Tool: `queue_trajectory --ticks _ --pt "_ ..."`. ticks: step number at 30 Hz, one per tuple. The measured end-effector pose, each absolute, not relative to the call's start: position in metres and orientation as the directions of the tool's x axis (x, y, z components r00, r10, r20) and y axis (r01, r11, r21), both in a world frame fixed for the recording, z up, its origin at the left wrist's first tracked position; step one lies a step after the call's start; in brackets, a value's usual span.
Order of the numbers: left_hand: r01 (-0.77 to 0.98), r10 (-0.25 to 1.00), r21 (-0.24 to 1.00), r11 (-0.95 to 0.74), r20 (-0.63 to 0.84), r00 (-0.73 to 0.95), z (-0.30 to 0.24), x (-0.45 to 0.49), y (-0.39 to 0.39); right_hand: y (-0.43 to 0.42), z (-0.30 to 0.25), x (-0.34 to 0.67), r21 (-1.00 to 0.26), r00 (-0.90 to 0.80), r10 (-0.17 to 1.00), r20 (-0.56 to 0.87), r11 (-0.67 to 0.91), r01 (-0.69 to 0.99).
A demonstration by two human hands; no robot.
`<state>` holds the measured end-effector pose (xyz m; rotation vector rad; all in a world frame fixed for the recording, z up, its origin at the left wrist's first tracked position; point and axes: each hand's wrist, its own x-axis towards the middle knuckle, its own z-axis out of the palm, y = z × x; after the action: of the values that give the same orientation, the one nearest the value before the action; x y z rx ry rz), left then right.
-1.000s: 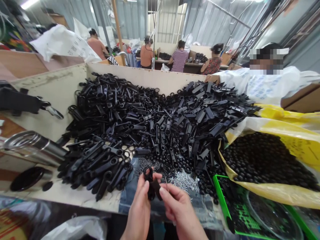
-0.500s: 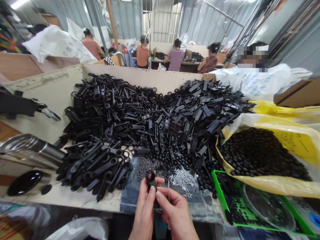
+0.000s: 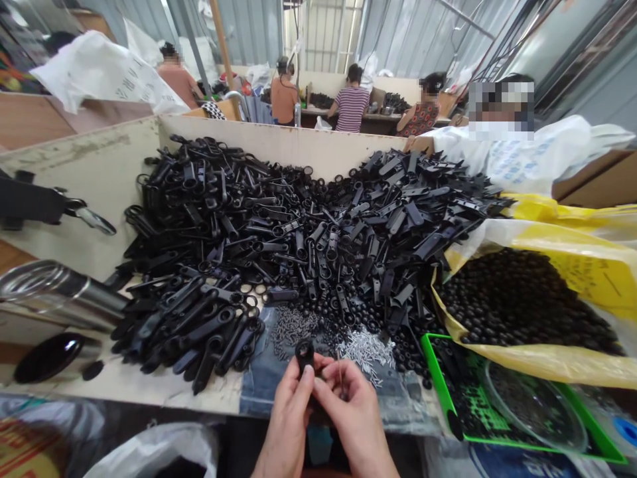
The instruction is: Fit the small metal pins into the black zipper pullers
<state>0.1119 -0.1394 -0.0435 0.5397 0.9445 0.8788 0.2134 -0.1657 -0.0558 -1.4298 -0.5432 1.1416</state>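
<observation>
1. Holding a black plastic loop point(image 3: 304, 354) up, the left hand point(image 3: 291, 418) curls its fingers tight around it, above the edge of the counter point(image 3: 149, 392).
2. The right hand point(image 3: 351, 415) is just beside it, and its fingers pinch close together on a thin metal pin point(image 3: 340, 372).
3. The pin and the loop are very near each other, but I cannot tell if they touch.
4. To do this well, it seems best to keep both hands close and steady and to watch the hole in the loop.
5. A big heap of black plastic pull tabs point(image 3: 298, 252) lies ahead, and small silver pins point(image 3: 365, 352) sit on a blue jeans cloth point(image 3: 256, 345) near the hands.
6. To the right, a yellow bag point(image 3: 587, 279) holds black beads point(image 3: 517, 299), next to a green tray point(image 3: 438, 378).
</observation>
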Motion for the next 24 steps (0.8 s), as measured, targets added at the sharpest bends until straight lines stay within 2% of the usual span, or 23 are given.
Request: queue_trajectory --ticks 2,5,10,17,21,24 --pt "-0.39 0.824 0.727 0.566 -0.476 0.307 -0.045 0.11 -0.14 -0.166 -0.06 0.215 -0.926 0.432 0.835 -0.341 -0.217 -0.31" --pt "-0.373 0.808 0.717 0.589 -0.504 0.307 -0.051 0.108 -0.143 -0.167 -0.067 0.217 -0.901 0.359 0.864 -0.352 -0.209 -0.381" --pt "-0.36 0.78 0.695 0.622 -0.587 0.214 -0.054 0.11 -0.147 -0.171 -0.069 0.215 -0.872 0.248 0.894 -0.374 -0.247 -0.424" --pt "-0.326 0.755 0.693 0.643 -0.504 0.419 -0.042 0.101 -0.143 -0.172 -0.058 0.224 -0.861 0.137 0.927 -0.35 -0.261 -0.436" --pt "-0.192 0.772 0.774 0.603 -0.507 0.383 -0.045 0.092 -0.143 -0.17 -0.05 0.233 -0.871 0.039 0.929 -0.368 -0.329 -0.365" --pt "-0.049 0.814 0.879 0.475 -0.417 0.405 -0.047 0.085 -0.142 -0.165 -0.048 0.235 -0.863 -0.019 0.912 -0.41 -0.395 -0.315"
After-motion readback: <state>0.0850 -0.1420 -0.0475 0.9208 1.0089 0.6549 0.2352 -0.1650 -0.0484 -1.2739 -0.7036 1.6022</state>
